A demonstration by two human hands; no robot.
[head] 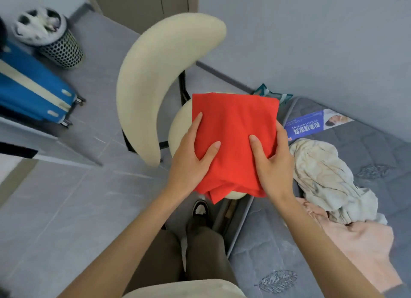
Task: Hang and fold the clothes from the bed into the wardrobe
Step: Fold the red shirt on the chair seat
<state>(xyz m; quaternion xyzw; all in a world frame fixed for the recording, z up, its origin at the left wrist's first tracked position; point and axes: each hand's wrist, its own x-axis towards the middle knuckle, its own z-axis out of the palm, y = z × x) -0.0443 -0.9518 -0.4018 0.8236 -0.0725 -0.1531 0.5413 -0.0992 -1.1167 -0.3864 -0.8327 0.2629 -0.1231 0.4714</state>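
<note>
The bed (pixel 333 242) was seen at the right, its grey quilted mattress bare but for a cream garment (pixel 327 180) and a pink garment (pixel 360 246) left in a loose heap near its edge, not yet folded. A cream chair (pixel 155 86) stood just beside the bed, with a blue suitcase (pixel 33 88) and a mesh bin (pixel 60 46) well apart on the floor at the left.

A red cloth (pixel 233 131), already folded into a rough rectangle, was held over the chair seat. Its long axis ran away from the person, the neat folded edge pointing far and the loose layered ends hanging near. The left hand (pixel 191 162) and right hand (pixel 271 164) were each closed on a near side of it, thumbs pressed on top and fingers tucked beneath.

The step was judged to be carrying the fold to the wardrobe. It would best be done with the bundle kept level and supported from beneath, so that the loose near ends were not let slip out.
</note>
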